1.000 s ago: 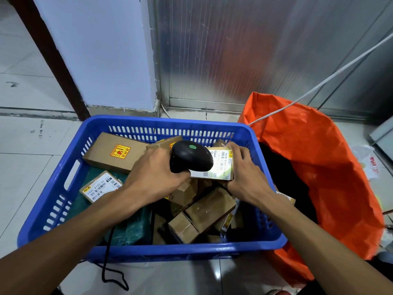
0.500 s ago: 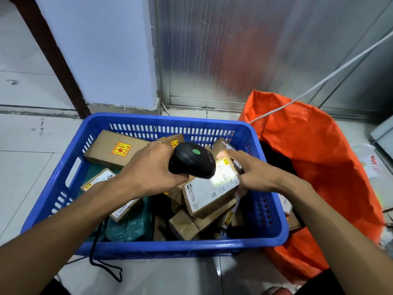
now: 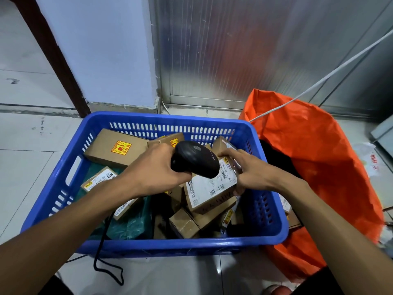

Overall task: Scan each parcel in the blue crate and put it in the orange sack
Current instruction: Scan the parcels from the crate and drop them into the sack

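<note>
The blue crate [image 3: 274,237] stands on the floor and holds several cardboard parcels. My left hand [image 3: 153,169] grips a black barcode scanner [image 3: 194,161], whose head points down at a parcel's white label. My right hand [image 3: 244,171] holds that brown labelled parcel [image 3: 209,193] by its right end, tilted above the other boxes in the crate's right half. The orange sack [image 3: 319,158] stands open just right of the crate, with a few parcels [image 3: 286,206] showing inside it.
A larger box with an orange fragile sticker [image 3: 116,149] lies at the crate's back left, over a green plastic mailer [image 3: 129,224]. The scanner's black cable [image 3: 100,258] hangs over the crate's front onto the tiled floor. A white cord [image 3: 319,81] crosses above the sack. A wall and metal panel stand behind.
My right hand lifted the labelled parcel and turned it label up, tilted under the scanner. My left hand with the scanner has stayed above it.
</note>
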{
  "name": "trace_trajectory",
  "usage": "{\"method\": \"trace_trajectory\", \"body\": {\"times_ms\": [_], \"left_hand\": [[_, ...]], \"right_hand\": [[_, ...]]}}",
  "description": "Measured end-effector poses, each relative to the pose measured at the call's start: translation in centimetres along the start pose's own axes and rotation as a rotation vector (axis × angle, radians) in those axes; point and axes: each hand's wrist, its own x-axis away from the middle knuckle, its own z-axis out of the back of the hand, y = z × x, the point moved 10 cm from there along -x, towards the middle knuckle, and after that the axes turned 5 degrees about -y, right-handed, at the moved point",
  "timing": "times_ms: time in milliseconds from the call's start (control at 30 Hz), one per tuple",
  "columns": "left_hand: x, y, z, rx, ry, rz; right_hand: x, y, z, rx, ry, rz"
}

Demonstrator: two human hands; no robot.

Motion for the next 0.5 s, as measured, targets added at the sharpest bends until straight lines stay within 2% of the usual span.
{"method": "trace_trajectory", "body": {"times_ms": [300, 400, 500], "left_hand": [[0.1, 0.1, 0.3, 0.031, 0.032, 0.019], [0.4, 0.6, 1.0, 0.07, 0.083, 0.007], [0.1, -1.1, 1.5, 0.071, 0.13, 0.088]], "right_hand": [[0.3, -0.3, 0.4, 0.021, 0.032, 0.039], [0.8, -0.4, 1.6, 0.001, 0.091, 0.064], [1.4, 0.5, 3.5, -0.028, 0.184, 0.039]]}}
